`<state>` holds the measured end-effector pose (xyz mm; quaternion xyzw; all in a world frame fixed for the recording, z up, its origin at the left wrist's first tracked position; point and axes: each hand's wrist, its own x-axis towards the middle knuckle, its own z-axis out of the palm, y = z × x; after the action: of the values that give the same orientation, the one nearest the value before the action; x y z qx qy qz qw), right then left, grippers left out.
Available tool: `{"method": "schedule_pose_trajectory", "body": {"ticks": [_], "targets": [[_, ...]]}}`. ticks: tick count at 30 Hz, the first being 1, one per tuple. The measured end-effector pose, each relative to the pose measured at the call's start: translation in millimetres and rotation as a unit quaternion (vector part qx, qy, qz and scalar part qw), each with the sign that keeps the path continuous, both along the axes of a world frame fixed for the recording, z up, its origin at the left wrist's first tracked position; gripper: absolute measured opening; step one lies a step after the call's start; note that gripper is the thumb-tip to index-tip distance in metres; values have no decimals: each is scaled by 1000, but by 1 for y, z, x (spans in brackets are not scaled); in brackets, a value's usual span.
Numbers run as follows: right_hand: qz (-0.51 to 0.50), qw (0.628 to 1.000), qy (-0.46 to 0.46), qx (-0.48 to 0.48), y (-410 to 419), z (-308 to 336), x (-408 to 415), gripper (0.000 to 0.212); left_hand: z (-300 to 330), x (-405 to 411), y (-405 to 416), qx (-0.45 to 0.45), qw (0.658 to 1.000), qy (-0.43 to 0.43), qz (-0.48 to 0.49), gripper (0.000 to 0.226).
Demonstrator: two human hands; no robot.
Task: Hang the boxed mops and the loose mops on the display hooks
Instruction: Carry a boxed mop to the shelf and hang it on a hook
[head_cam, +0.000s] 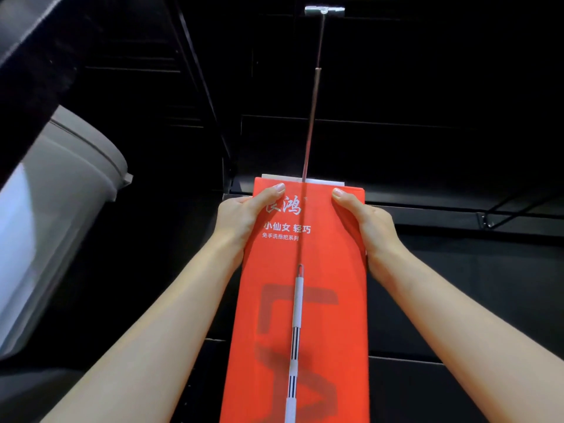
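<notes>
A tall red mop box (305, 300) stood upright at centre frame, running from mid-height down to the bottom edge; white Chinese lettering near its top, a printed mop handle down its middle. L hand (241, 218) gripped the box's upper left edge, thumb laid across the front face, other fingers curled behind & out of sight; R hand (366, 222) gripped the upper right edge the same way, thumb on the front; both hands clamped on the box, forearms coming up from the lower corners. A white strip showed just behind the box's top edge. A thin metal display hook (312, 117) ran from a bright bracket at top centre down to the box's top edge, its line carrying on over the front face; can't tell whether the box was actually threaded on it. Background was a dark rack w/ horizontal bars across mid-frame & right. At left of frame, a pale grey bucket-like container (61, 190), tilted, partly cut off by the edge.
</notes>
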<state>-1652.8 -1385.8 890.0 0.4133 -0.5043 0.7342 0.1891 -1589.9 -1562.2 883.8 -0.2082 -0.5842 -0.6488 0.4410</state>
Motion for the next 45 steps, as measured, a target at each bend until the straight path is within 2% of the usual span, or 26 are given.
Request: {"method": "schedule_pose_trajectory", "body": {"ticks": [11,31,40,45], "targets": [[-10,1000,11,3,-12,1,-46,27,-3,-38,-11,-6,1000,9,9,23],[-26,1000,-5,13,-26,1,-87,28,-1,-84,-28,-10,999,-29,31,35],[-42,999,-2,19,-28,3,-91,33,0,-90,-31,-10,999,-31,36,56],[-47,999,2,18,-27,-2,-90,41,-2,-86,-33,-38,998,-38,39,44]]}}
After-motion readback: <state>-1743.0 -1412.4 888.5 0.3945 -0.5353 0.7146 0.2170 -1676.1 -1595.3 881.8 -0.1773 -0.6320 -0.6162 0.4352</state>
